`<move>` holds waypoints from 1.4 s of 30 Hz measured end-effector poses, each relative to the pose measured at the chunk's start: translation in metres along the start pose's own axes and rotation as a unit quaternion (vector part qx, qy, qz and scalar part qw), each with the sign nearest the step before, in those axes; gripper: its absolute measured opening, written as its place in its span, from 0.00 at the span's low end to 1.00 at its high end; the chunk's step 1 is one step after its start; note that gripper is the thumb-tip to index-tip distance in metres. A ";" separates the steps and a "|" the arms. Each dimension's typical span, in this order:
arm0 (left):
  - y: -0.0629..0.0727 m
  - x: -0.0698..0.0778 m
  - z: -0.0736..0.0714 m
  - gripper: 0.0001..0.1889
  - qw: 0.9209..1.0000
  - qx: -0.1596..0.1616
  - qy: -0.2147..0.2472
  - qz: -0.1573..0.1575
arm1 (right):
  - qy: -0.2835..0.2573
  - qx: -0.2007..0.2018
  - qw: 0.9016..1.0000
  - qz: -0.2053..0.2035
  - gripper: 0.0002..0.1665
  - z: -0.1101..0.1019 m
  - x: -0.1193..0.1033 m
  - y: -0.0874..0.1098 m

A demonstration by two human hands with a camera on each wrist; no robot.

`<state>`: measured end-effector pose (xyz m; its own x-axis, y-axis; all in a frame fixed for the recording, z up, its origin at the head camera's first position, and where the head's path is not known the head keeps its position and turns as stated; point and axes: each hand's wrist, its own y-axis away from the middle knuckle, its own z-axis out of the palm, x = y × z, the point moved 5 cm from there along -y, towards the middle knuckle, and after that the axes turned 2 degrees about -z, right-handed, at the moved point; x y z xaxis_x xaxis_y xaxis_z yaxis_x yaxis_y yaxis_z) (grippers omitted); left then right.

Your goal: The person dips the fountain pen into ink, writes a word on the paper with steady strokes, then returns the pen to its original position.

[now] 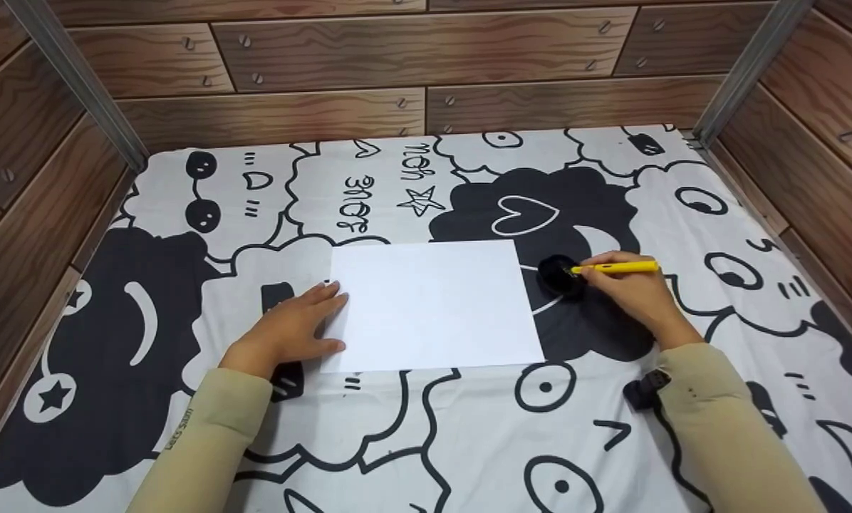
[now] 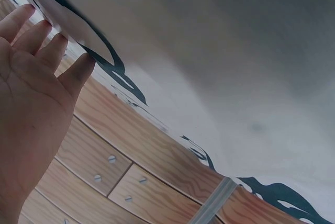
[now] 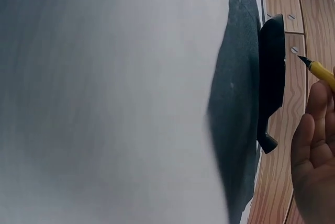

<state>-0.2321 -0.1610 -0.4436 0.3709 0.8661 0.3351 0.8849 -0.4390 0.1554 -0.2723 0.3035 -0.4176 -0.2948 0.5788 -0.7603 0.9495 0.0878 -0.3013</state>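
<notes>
- Head view: the right hand [image 1: 629, 288] pinched a yellow pen [image 1: 622, 268], whose tip pointed toward nine o'clock and appeared over the black dish [image 1: 551, 283].
- The white paper [image 1: 433, 306] lay on the patterned cloth [image 1: 483, 420], with the black dish just beside it, near three o'clock, and the right hand a little farther that way.
- At nine o'clock of the white paper, the left hand [image 1: 294, 324] lay with fingers spread, grasping nothing, fingertips on the paper's edge.
- I judge that the step in hand was preparing the pen tip at the black dish; the white paper showed no mark. The next move probably called for keeping the sheet still and carrying the tip toward nine o'clock, carefully, without dripping.
- Left wrist view: the left hand was at nine o'clock, its fingers stretched toward one o'clock; the yellow pen was not visible there.
- Right wrist view: the right hand was at four o'clock, its grip partly cut by the frame; the pen tip pointed toward ten o'clock, near the black dish but apart from it.
</notes>
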 end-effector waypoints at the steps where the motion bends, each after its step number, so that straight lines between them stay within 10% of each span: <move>1: 0.000 0.000 0.000 0.39 1.000 0.000 0.000 0.000 | 0.002 -0.002 1.000 0.002 0.10 0.000 0.000 0.000; 42: 0.000 -0.001 0.001 0.40 1.000 -0.007 0.004 -0.004 | 0.009 -0.045 0.999 -0.002 0.08 0.012 0.000 -0.001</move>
<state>-0.2323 -0.1618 -0.4448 0.3620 0.8671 0.3421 0.8837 -0.4360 0.1701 -0.2745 0.2936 -0.4246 -0.2970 0.5934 -0.7481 0.9545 0.1625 -0.2501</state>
